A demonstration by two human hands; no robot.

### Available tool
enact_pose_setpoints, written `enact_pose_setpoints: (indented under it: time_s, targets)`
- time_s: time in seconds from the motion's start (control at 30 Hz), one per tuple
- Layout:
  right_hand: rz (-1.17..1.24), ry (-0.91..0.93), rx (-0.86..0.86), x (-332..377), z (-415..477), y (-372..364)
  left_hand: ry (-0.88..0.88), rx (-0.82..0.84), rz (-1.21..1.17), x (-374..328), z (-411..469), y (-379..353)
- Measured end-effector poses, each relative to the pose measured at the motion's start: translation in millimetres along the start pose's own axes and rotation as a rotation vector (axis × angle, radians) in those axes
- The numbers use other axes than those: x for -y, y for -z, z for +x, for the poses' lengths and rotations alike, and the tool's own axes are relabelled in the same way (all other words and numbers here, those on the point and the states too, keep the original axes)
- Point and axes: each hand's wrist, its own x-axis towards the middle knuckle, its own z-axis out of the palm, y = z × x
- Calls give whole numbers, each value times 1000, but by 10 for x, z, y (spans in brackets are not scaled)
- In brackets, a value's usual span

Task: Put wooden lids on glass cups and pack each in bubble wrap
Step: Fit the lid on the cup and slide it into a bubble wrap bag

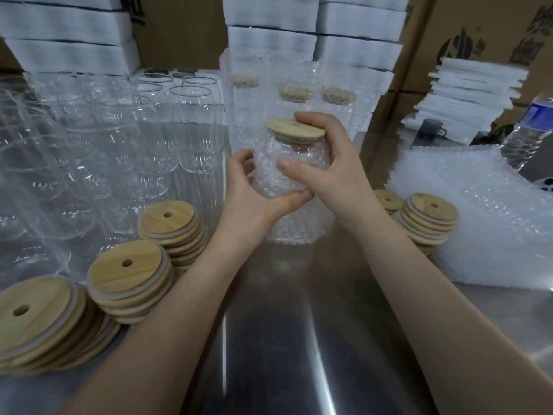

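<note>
While my left hand (254,199) curls round the wrap (287,226) low on the upright cup (299,148), my right hand (329,163) grips the cup just above, fingers (311,118) on the lid (294,130).

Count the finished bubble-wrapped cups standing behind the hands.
3, in a row at the back: left wrapped cup, middle wrapped cup, right wrapped cup. More may be hidden behind them.

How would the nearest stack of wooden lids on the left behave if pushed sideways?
The lid stack would probably shear apart: its lids already lie offset. Each looks stiff and light, being thin wood. On the smooth metal table they may slide easily.
</note>
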Motion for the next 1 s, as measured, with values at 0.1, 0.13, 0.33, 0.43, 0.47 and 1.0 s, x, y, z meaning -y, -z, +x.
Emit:
enact_pose_setpoints:
  time_s: [0.1,0.13,0.33,0.43,0.47,1.0]
  targets:
    - [-24,11,-22,-8,12,5,96,171,81,33,25,39]
    - [-31,11,-26,-11,13,8,102,232,96,52,34,51]
    - [-13,-43,-86,-2,36,81,117,378,139,114,32,84]
    - [-3,-61,-101,7,51,101,100,350,101,124,20,74]
    - [-1,-63,-101,4,53,105,86,343,97,123,15,71]
    - [-13,-96,46,-58,30,102,74,270,173,157,1,64]
